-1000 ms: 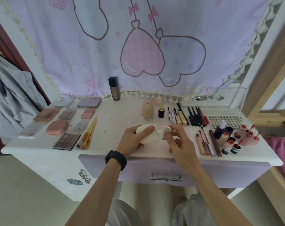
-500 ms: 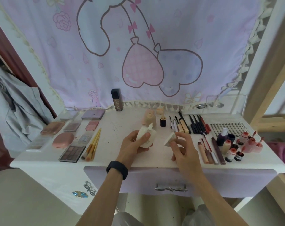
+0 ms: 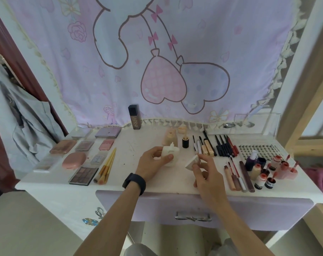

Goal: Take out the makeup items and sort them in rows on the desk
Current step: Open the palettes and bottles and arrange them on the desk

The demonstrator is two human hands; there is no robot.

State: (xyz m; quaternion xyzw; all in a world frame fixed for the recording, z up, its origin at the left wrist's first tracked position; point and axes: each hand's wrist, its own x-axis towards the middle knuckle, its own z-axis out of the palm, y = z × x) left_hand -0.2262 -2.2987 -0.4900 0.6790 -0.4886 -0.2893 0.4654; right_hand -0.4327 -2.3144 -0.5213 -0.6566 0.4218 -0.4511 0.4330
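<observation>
Gripped in the left hand [image 3: 153,164], a cream pump bottle [image 3: 170,154] sits upright at the middle of the desk [image 3: 134,148]. Just beside it, the right hand [image 3: 207,174] pinches a white cap [image 3: 192,161].

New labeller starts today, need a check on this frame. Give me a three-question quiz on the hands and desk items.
1. True or false: the cream plastic pump bottle gripped by the left hand has its cap on.
2. What do the right hand fingers pinch? A) white ribbed cap B) black pencil C) pink compact
3. Fill in: the yellow-handled makeup brushes lie to the ___ of the left hand.

Key: 1 false, the nozzle is bare; 2 A; 3 left.
</observation>
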